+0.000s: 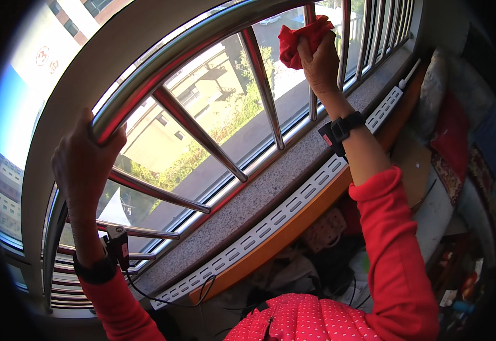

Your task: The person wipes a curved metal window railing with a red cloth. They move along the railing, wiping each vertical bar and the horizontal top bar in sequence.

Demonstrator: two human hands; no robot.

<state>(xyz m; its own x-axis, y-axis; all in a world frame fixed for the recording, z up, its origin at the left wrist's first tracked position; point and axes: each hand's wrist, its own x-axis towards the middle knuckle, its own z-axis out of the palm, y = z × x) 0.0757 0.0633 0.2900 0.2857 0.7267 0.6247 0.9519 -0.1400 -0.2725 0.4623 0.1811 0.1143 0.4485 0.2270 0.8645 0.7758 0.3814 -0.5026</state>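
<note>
Across the window runs a shiny metal guard rail (158, 72) with several upright bars. My left hand (88, 157) wraps around its thick top tube at the left. Higher up and to the right, my right hand (319, 64) grips a bunched red cloth (292, 44). That cloth lies against one upright metal bar (312, 100) just below the top tube, and it hides part of the bar. Whether the fingers close fully around the bar cannot be made out.
Below the bars lies a speckled stone windowsill (239, 200). A white slotted radiator grille (269, 215) with an orange wooden edge (273, 249) runs along it. A black cable (167, 302) hangs from my left wrist. Bags and fabrics (452, 128) are piled at the right.
</note>
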